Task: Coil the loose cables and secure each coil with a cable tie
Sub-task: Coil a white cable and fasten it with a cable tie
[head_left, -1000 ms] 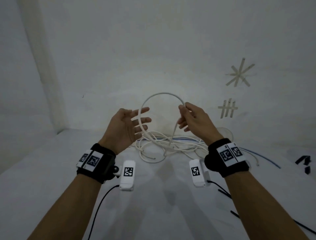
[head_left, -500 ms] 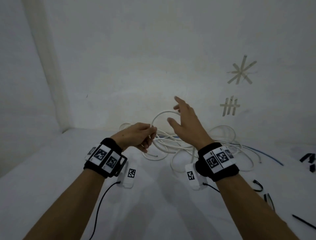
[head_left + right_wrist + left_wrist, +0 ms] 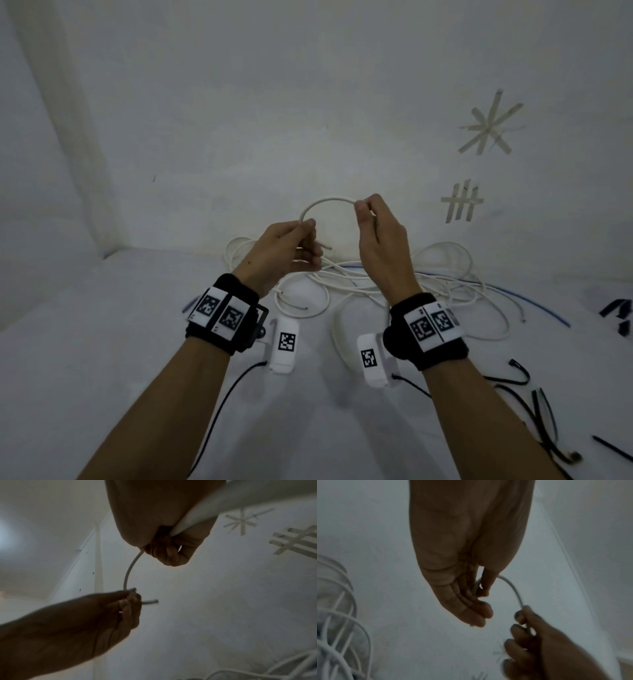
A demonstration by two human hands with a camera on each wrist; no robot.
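Nearest to me on the right of the white desk [image 3: 102,342] lie the black cable ties [image 3: 544,407], untouched and well apart from both wrists. Beyond them sits the loose tangle of white cable [image 3: 428,281], with a thin blue cable [image 3: 534,301] running out of it to the right. Above that pile the two hands are raised and apart. The left hand [image 3: 287,251] pinches the white cable close to its free end, a short stub poking out past the fingers. The right hand [image 3: 378,240] pinches the same cable farther along, so a single arch stands between them. Half a second ago the right hand was open and reaching over the heap while the left gripped low; now both are clamped on the cable and lifted clear of the desk. I take that as the first loop of the coil only just being formed, with nearly all the cable left to gather and no tie yet in play. There is open desk near and to the left for swinging loops. The wall [image 3: 308,102] stands close behind the pile, with tape marks [image 3: 489,123] on it to the right, and the trailing strands could snag one another as they are drawn up.
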